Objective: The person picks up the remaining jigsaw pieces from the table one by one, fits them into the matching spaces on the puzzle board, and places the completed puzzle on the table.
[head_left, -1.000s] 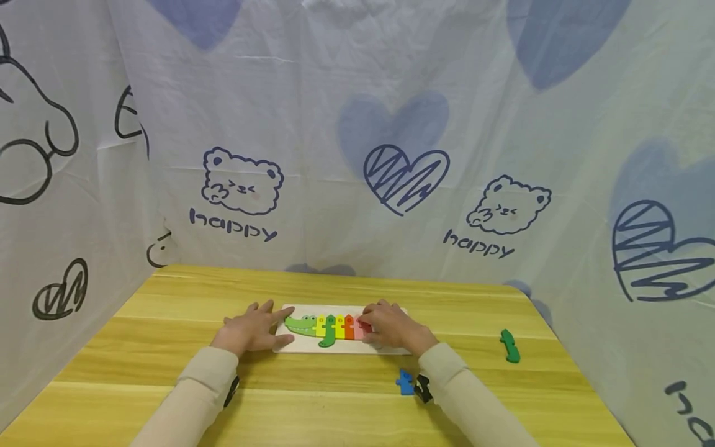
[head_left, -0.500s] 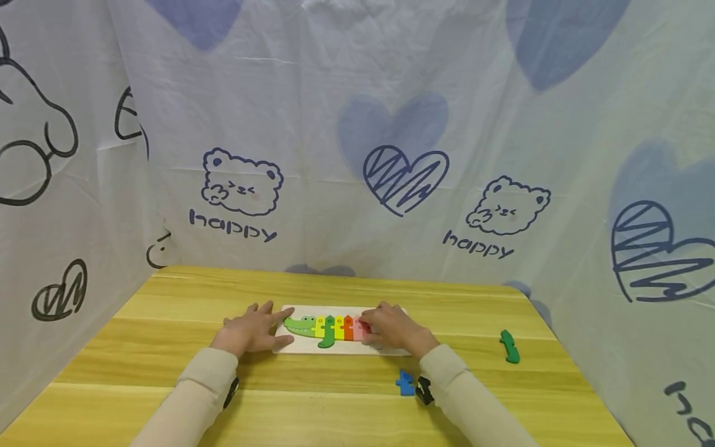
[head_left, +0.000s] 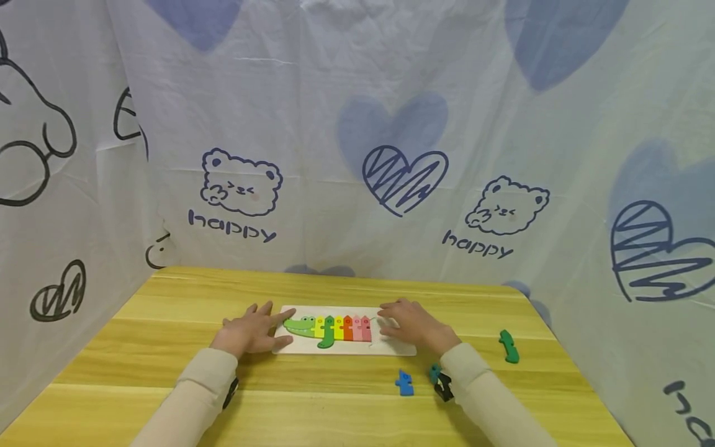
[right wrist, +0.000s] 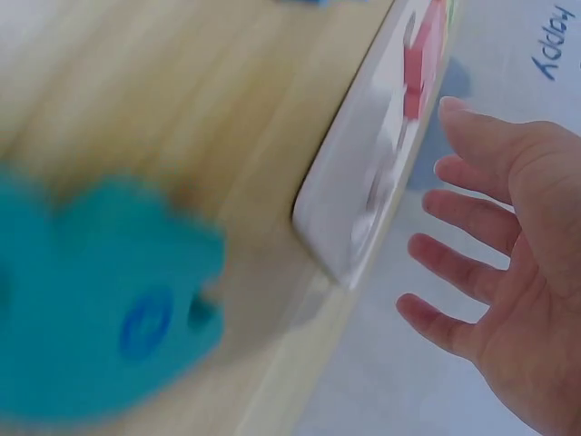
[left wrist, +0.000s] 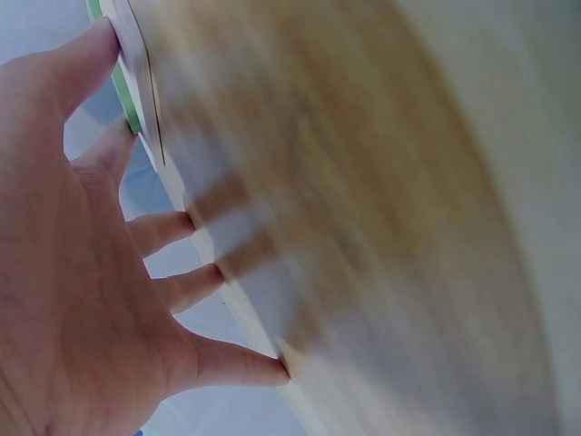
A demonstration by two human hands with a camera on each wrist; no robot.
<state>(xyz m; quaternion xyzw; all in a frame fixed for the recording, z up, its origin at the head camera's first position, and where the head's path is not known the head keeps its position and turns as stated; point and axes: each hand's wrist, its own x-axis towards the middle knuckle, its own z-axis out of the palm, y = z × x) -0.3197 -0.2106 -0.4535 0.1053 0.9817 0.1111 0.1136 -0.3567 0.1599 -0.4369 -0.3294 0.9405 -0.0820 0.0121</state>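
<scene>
Pulling away now, the right hand (head_left: 410, 323) has let go of the rose piece (head_left: 365, 329) and slid off toward the board's right end, and there it is, uncovered at the end of the row, flush beside the pink piece (head_left: 357, 329)! That reads as one more segment in its place on the white board (head_left: 329, 350), with the bare outlined stretch to its right looking like the part still unfilled. Out from behind the wrist comes a teal piece (head_left: 435, 372), lying on the counter (head_left: 313, 403) near the blue piece (head_left: 404, 383); the dark green piece (head_left: 509, 346) sits well apart, over to the right.

And the pose? That right grip is wide and holding nothing, thumb apart from loosely bent fingers, the wrist view showing it beside the board. Across the way, the left hand (head_left: 251, 329) hasn't budged: fingers splayed, grip wide, index finger and thumb at the board's left end by the crocodile head (head_left: 301, 327).
</scene>
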